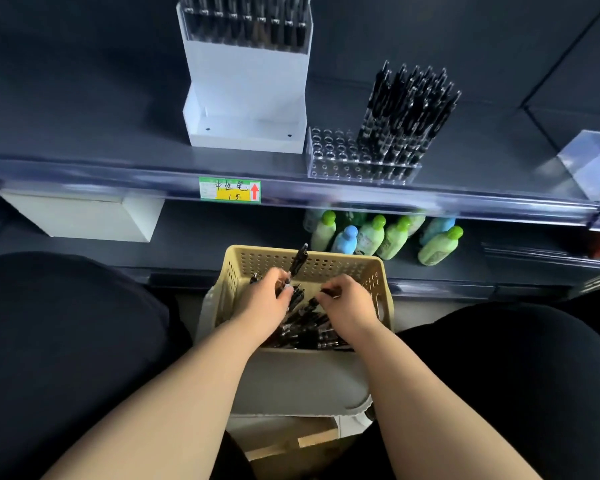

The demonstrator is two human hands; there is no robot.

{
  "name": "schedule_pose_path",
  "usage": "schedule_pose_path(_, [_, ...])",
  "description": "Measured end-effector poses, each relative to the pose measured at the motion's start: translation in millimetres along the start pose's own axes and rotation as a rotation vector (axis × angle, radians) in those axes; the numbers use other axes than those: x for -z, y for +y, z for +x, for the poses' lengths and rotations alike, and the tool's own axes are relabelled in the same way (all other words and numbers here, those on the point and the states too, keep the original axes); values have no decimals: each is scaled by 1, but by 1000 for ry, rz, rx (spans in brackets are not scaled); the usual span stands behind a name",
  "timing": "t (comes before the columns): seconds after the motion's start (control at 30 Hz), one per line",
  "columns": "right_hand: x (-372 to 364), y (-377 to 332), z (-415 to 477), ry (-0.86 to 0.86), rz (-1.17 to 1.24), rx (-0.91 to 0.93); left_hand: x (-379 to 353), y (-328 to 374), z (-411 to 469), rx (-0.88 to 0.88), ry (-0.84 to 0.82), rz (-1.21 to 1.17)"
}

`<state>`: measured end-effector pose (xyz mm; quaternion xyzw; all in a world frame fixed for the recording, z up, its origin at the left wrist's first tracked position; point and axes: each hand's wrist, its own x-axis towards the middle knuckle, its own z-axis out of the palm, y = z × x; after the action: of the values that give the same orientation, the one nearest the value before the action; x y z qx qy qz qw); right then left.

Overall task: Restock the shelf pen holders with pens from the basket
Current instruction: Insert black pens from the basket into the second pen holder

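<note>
Head view: the left hand (262,301) reaches into the beige basket (381,271), its fingers curled round a black pen (298,261) that sticks up past the far wall. The right hand (349,301) is just beside it, fingers bent down onto the loose pens (309,329) heaped inside; whether they grip one I cannot tell. On the shelf above, the clear holder (329,154) is filled on its right and bare on its left, so restocking looks partly done, with many pens left. The white holder (246,98) carries pens in its upper tier
</note>
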<state>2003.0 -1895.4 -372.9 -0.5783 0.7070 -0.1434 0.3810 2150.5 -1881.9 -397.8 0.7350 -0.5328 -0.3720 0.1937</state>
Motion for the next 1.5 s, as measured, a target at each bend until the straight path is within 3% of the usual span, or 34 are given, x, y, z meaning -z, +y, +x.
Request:
schedule_pose_path(0.5, [4,-6,-38,222,498,-35,24,20,-34,-112,96,-218])
schedule_pose_path(0.8, [4,0,-37,249,543,-74,33,21,-44,-138,69,-259])
schedule_pose_path(1.23, [15,-16,-41,274,705,66,42,39,-47,-173,109,-255])
schedule_pose_path(1.5, [70,-56,-19,372,739,283,84,95,-5,-360,139,-297])
